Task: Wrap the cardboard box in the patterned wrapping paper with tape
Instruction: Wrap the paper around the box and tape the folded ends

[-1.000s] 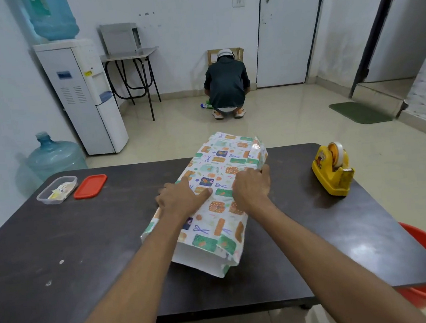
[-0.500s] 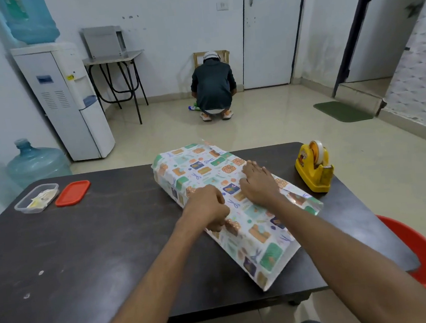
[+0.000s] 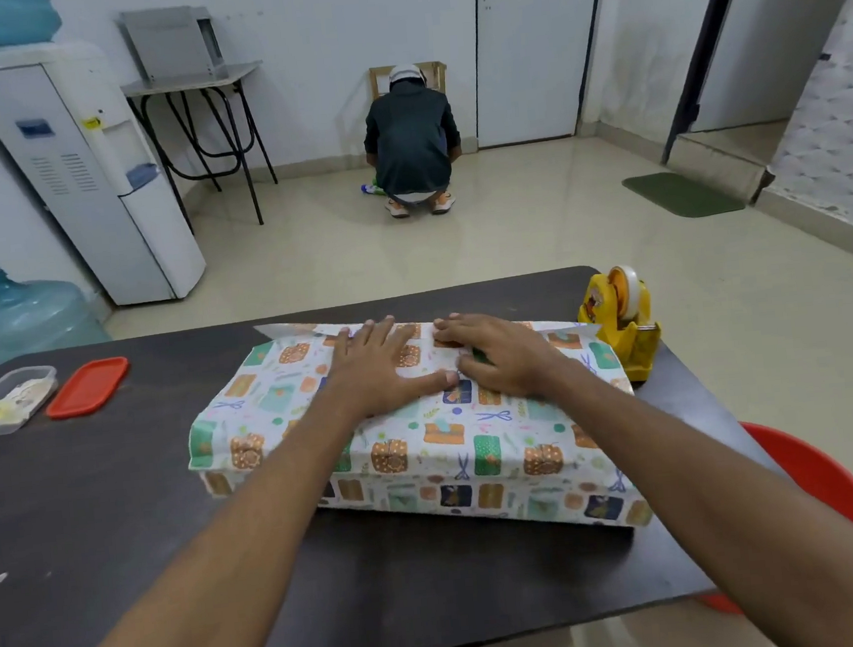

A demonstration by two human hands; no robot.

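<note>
The box wrapped in patterned paper (image 3: 424,437) lies flat across the middle of the dark table (image 3: 95,507), its long side facing me. The cardboard itself is hidden under the paper. My left hand (image 3: 382,368) lies flat on the top, fingers straight and spread toward the far edge. My right hand (image 3: 499,353) presses flat on the top beside it, thumbs nearly meeting. Loose paper flaps stick out at the far left and far right corners. The yellow tape dispenser (image 3: 620,327) stands just right of the box.
A clear plastic tub (image 3: 5,399) and its red lid (image 3: 87,386) sit at the table's left. A red bucket (image 3: 815,490) stands on the floor at right. A person crouches by the far wall (image 3: 411,144). A water dispenser (image 3: 75,168) and bottle (image 3: 21,312) are at left.
The wrapped box has turned from pointing away from me to lying crosswise. Both hands went from curled on the paper to flat on its top.
</note>
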